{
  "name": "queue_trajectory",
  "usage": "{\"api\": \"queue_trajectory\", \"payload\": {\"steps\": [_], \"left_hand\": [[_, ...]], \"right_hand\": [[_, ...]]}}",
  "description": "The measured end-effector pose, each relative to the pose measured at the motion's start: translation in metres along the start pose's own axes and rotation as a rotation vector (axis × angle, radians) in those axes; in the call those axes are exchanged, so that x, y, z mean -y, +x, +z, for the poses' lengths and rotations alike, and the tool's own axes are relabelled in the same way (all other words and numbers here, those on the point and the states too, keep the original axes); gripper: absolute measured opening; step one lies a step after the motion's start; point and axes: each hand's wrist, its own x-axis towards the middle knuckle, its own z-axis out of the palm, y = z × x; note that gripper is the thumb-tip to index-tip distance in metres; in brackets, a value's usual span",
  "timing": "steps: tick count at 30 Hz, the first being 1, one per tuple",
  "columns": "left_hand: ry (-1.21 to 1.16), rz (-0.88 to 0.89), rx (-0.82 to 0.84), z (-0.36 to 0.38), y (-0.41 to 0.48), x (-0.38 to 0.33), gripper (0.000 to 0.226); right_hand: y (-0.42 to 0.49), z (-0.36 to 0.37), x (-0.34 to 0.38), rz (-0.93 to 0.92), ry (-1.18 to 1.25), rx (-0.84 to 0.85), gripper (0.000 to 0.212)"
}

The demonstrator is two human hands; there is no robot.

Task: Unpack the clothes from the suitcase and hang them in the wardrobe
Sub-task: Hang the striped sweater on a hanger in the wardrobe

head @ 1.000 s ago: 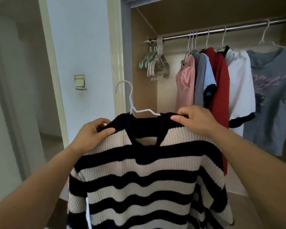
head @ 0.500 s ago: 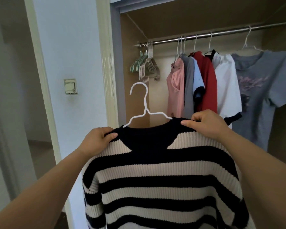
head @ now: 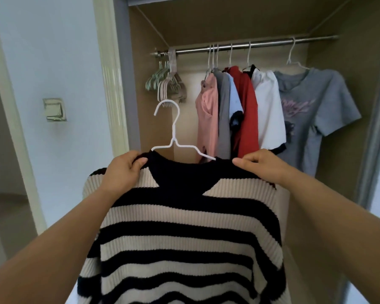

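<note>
A black-and-white striped sweater (head: 184, 233) hangs on a white hanger (head: 173, 137) held up in front of the open wardrobe. My left hand (head: 124, 170) pinches its left shoulder beside the collar. My right hand (head: 261, 165) pinches the right shoulder. The hanger's hook stands upright, well below the steel wardrobe rail (head: 261, 43). On that rail hang several garments: a pink top (head: 207, 115), a red one (head: 246, 110), a white shirt (head: 269, 110) and a grey T-shirt (head: 312, 110). No suitcase is in view.
A bunch of empty hangers (head: 169, 84) hangs at the rail's left end, with a bare stretch of rail between them and the pink top. The wardrobe's left frame (head: 112, 73) and a wall switch (head: 54, 109) lie to the left. A doorway opens at far left.
The sweater on its hanger has risen and come closer to the wardrobe. The hanger's neck now stands clear of the collar. The view has shifted so the wardrobe sits more central.
</note>
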Motion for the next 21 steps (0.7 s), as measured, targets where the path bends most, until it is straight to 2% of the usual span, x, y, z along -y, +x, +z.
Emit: {"api": "queue_trajectory", "payload": {"steps": [2, 5, 6, 8, 10, 13, 14, 16, 18, 20, 21], "left_hand": [[-0.029, 0.004, 0.013, 0.002, 0.004, 0.0, 0.02], [-0.055, 0.024, 0.024, 0.001, 0.008, 0.004, 0.016], [-0.046, 0.026, 0.035, 0.0, 0.009, 0.006, 0.015], [-0.014, 0.013, 0.069, 0.001, 0.015, 0.011, 0.016], [0.081, -0.034, 0.119, 0.004, 0.022, 0.015, 0.021], [0.393, -0.163, 0.104, 0.015, 0.03, 0.014, 0.03], [0.411, -0.237, 0.067, 0.021, 0.029, 0.008, 0.031], [0.194, -0.336, 0.064, 0.033, 0.026, -0.011, 0.027], [-0.266, -0.437, 0.213, 0.048, 0.024, -0.042, 0.018], [-0.635, -0.576, 0.322, 0.059, 0.027, -0.072, 0.007], [-0.745, -0.642, 0.329, 0.062, 0.032, -0.084, 0.011]], "right_hand": [[0.0, -0.002, 0.002, 0.039, -0.008, 0.055, 0.057], [0.001, 0.001, 0.012, -0.006, -0.152, 0.167, 0.018], [0.0, 0.004, 0.015, 0.01, -0.157, 0.21, 0.014], [0.001, 0.011, 0.018, 0.049, -0.099, 0.277, 0.023], [-0.001, 0.018, 0.025, 0.093, 0.042, 0.277, 0.023], [0.0, 0.026, 0.032, 0.142, 0.142, 0.183, 0.023], [0.001, 0.029, 0.034, 0.157, 0.141, 0.145, 0.026], [0.002, 0.035, 0.037, 0.193, 0.136, 0.101, 0.032], [0.003, 0.039, 0.042, 0.235, 0.139, 0.1, 0.033], [0.003, 0.039, 0.051, 0.278, 0.132, 0.126, 0.024], [0.002, 0.037, 0.058, 0.302, 0.133, 0.156, 0.018]]}}
